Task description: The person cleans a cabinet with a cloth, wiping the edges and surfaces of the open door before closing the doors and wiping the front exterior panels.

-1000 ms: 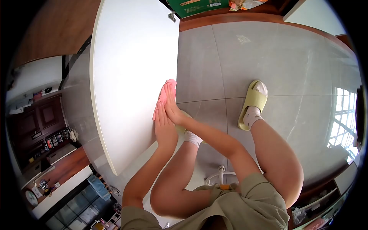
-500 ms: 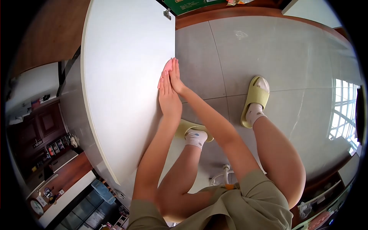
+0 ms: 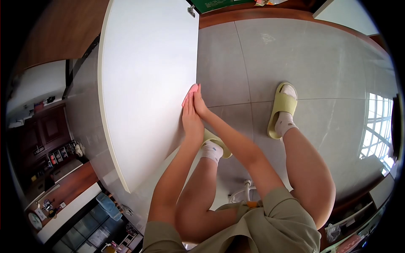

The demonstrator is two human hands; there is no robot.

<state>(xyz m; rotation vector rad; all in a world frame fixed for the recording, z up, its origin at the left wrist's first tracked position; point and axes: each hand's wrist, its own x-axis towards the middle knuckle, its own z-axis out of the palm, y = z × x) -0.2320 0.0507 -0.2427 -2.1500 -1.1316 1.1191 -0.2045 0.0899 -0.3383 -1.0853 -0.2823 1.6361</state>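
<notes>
A pink cloth (image 3: 193, 89) lies against the lower part of a white cabinet door (image 3: 147, 76), at the door's right-hand edge. My left hand (image 3: 193, 122) presses it to the door's face with straight fingers held close together. Beside it, my right hand (image 3: 200, 104) holds the cloth along the edge, its fingers extended and the two hands touching. Much of the cloth is hidden under the fingers.
A metal hinge (image 3: 191, 11) sits at the door's top corner, near a green box (image 3: 215, 4). Grey floor tiles (image 3: 223, 55) spread to the right. My feet wear green slippers (image 3: 284, 103). A white stool leg with a caster (image 3: 247, 185) stands beneath me.
Both hands have slid along the door's edge toward my body with the cloth. The view has shifted slightly, so the door appears further right.
</notes>
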